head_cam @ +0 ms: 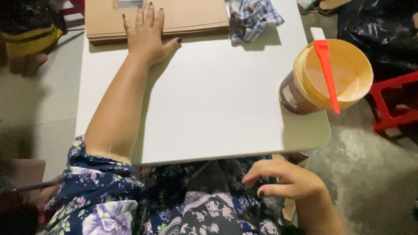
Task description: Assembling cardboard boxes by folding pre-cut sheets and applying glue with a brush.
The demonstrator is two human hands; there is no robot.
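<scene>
At eleven o'clock on the table [209, 109], left hand [146, 35] lies flat, fingers spread, pinning the cardboard stack [187, 15]. Right hand [289, 180] rests at five o'clock, loosely curled, empty. Glue tub [300, 93] with orange spatula [327, 72] stands at three, within reach.

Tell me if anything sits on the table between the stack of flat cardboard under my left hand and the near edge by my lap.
Nothing visible does. The left hand lies flat on the cardboard stack; the white table toward you is bare. The checked cloth and glue bucket sit off right.
</scene>
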